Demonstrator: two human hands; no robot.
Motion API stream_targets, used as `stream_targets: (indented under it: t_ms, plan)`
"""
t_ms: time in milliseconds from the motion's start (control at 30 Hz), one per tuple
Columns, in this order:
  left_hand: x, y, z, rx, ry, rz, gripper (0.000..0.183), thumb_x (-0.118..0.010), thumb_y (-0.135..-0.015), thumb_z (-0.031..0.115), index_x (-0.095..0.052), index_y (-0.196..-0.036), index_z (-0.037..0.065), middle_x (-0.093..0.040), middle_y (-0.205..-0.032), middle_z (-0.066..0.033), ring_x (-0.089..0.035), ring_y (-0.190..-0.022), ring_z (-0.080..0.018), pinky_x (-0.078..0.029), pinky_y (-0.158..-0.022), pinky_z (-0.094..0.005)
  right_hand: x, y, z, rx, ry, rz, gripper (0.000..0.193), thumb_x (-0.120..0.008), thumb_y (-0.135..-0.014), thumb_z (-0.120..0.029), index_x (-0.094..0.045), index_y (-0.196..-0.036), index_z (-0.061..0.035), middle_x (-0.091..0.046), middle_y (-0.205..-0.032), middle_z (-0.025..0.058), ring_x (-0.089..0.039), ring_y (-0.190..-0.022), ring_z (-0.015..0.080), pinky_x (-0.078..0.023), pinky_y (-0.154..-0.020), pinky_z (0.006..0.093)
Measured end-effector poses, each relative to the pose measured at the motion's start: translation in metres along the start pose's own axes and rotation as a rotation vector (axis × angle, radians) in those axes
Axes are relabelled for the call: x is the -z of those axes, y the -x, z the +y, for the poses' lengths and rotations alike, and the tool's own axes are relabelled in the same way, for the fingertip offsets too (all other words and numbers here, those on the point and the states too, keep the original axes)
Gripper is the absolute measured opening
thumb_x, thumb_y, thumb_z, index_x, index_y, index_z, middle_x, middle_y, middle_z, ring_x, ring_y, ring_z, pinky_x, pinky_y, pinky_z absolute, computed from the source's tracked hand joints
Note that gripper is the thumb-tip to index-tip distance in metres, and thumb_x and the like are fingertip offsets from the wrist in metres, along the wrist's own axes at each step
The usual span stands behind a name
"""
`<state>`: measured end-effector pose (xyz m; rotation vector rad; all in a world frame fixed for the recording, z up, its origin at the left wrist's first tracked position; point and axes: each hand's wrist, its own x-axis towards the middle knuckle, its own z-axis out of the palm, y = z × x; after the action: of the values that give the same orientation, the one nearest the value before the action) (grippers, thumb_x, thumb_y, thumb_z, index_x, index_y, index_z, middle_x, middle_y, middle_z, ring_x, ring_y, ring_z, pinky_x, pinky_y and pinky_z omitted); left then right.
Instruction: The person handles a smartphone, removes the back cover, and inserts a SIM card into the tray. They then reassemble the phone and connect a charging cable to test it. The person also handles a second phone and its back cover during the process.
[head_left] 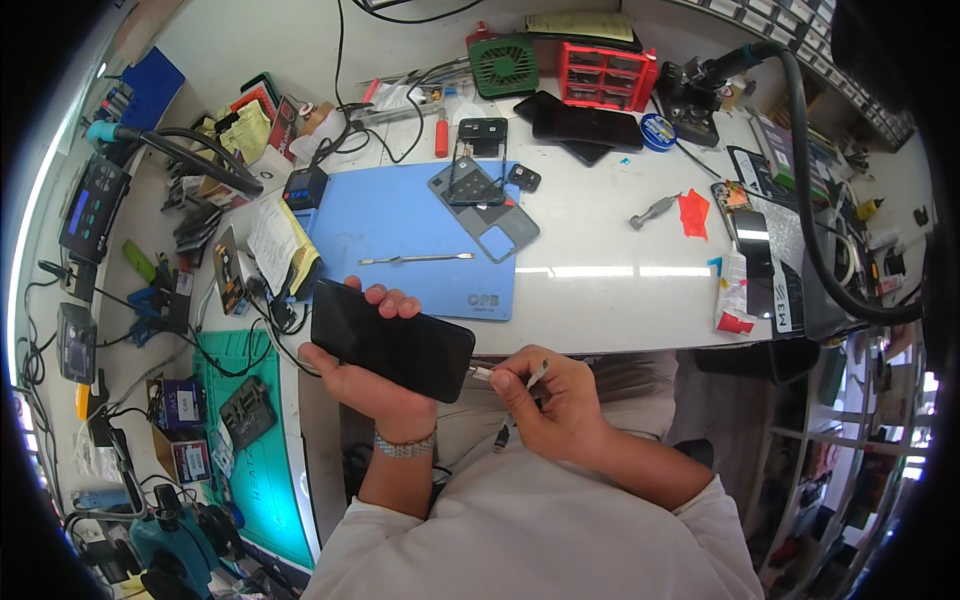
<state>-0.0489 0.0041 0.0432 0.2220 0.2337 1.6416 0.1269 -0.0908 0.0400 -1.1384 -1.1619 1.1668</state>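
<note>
A black smartphone (pixel 392 342), its dark screen facing up, rests tilted in my left hand (pixel 375 385). The fingers wrap round its far edge and the thumb lies at its left end. My right hand (pixel 548 405) pinches a white charging cable plug (pixel 483 374) right at the phone's right end; whether it is inserted I cannot tell. More of the cable passes through my right fingers, and a second, dark-tipped connector (pixel 501 438) hangs below them. Both hands are in front of the bench's near edge, above my lap.
A blue mat (pixel 400 230) on the white bench bears a metal pry tool (pixel 417 259), a phone back cover (pixel 500 225) and a phone frame (pixel 480 150). Dark phones (pixel 585 125) lie behind. A thick hose (pixel 800 180) arcs down at right. A green mat (pixel 275 480) lies at left.
</note>
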Motion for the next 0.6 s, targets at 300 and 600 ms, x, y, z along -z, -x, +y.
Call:
stream_targets:
  t_ms: [300,600]
  plan:
    - [0.002,0.01,-0.006,0.069,-0.11,-0.178,0.095,-0.047,-0.097,0.088,-0.057,-0.142,0.006,-0.066,-0.11,-0.0142,-0.058,-0.097,-0.0284,-0.048,-0.09,-0.0477,0.012,0.0,0.006,-0.084,0.05,-0.03,0.014,-0.074,-0.102,-0.009,-0.073,-0.093,0.0016,-0.067,-0.072,0.0032,-0.054,-0.067,0.006,-0.045,-0.059,0.0266]
    - [-0.003,0.013,-0.011,0.179,-0.016,-0.142,0.095,-0.046,-0.096,0.09,-0.06,-0.142,0.008,-0.065,-0.109,-0.0157,-0.059,-0.095,-0.0306,-0.047,-0.091,-0.0495,0.005,0.0,0.019,-0.122,-0.001,-0.01,0.013,-0.072,-0.101,-0.004,-0.071,-0.09,0.0014,-0.066,-0.073,0.0008,-0.058,-0.066,0.0066,-0.046,-0.061,0.0249]
